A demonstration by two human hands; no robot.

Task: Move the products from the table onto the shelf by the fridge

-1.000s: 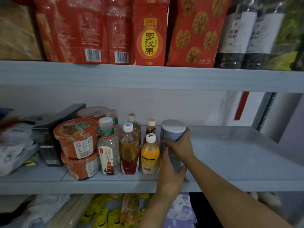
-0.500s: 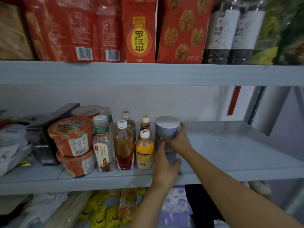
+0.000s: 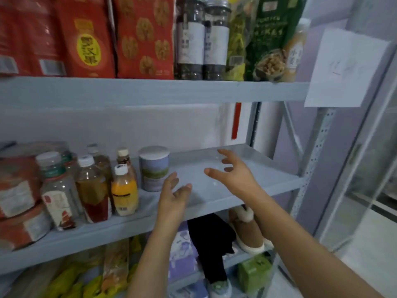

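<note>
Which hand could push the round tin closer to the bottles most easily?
Probably the left hand: it is open right beside the tin, on its right side. The right hand is open too, but farther off along the shelf.

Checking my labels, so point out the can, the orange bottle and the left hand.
can (image 3: pixel 153 169), head view, on the middle of its label.
orange bottle (image 3: pixel 124 191), head view, on its orange body.
left hand (image 3: pixel 173 197), head view, on the back of the hand.
</note>
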